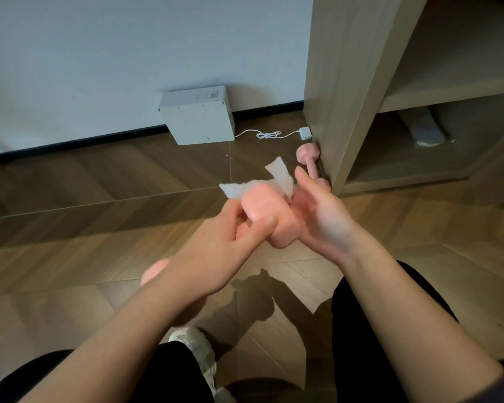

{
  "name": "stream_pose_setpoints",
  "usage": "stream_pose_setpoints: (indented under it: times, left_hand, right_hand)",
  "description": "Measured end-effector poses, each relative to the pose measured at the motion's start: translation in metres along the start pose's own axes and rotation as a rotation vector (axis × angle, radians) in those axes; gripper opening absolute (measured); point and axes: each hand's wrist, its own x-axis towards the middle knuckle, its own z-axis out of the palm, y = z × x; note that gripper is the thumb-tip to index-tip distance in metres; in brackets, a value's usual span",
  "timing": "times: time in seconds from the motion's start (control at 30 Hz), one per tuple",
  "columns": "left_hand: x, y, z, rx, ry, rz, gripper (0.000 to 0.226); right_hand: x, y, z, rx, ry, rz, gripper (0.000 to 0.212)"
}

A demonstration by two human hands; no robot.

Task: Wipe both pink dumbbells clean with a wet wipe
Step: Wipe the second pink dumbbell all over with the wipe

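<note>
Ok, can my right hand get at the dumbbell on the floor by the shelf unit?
Probably yes: the floor dumbbell lies in the open just beyond your right hand, nothing between, though that hand is busy with the wet wipe.

There are two pink round-ended dumbbells (258, 203), one crumpled white wet wipe (278, 177), one pale grey rectangular box (197, 120), one white charger cable (269, 135), one white sneaker (195, 344).
</note>
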Motion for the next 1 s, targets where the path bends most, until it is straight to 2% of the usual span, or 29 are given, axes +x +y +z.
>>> stream_pose_setpoints:
  times: [0.07, 0.13, 0.2, 0.33, 0.4, 0.53, 0.7, 0.87, 1.0]
  left_hand:
    - [-0.001, 0.002, -0.004, 0.319, -0.014, 0.013, 0.058]
    - [-0.002, 0.003, -0.006, 0.507, -0.069, 0.038, 0.060]
    - [-0.002, 0.002, -0.005, 0.553, -0.108, 0.048, 0.060]
    - [-0.002, 0.003, -0.004, 0.487, -0.078, 0.041, 0.052]
    - [-0.003, 0.004, -0.002, 0.426, -0.054, 0.046, 0.049]
    - [-0.004, 0.004, -0.001, 0.466, -0.055, 0.050, 0.042]
    - [-0.003, 0.003, 0.002, 0.348, -0.073, 0.048, 0.052]
    - [-0.002, -0.003, 0.007, 0.370, -0.052, 0.046, 0.056]
    - [-0.004, -0.001, 0.007, 0.336, -0.072, 0.045, 0.061]
  right_hand:
    - [-0.004, -0.004, 0.002, -0.365, 0.104, -0.068, 0.064]
    - [-0.005, -0.004, 0.003, -0.680, 0.137, -0.109, 0.051]
    - [-0.006, 0.000, 0.002, -0.818, 0.068, -0.148, 0.036]
    - [-0.002, 0.013, 0.002, -0.761, 0.084, -0.348, 0.032]
    - [0.003, 0.020, 0.002, -0.728, 0.112, -0.353, 0.031]
    - [0.009, 0.027, -0.001, -0.801, 0.195, -0.276, 0.036]
    - [0.009, 0.031, 0.000, -0.658, 0.166, -0.492, 0.027]
    - [0.013, 0.032, -0.003, -0.775, 0.217, -0.297, 0.041]
    - [0.011, 0.033, -0.002, -0.676, 0.228, -0.442, 0.034]
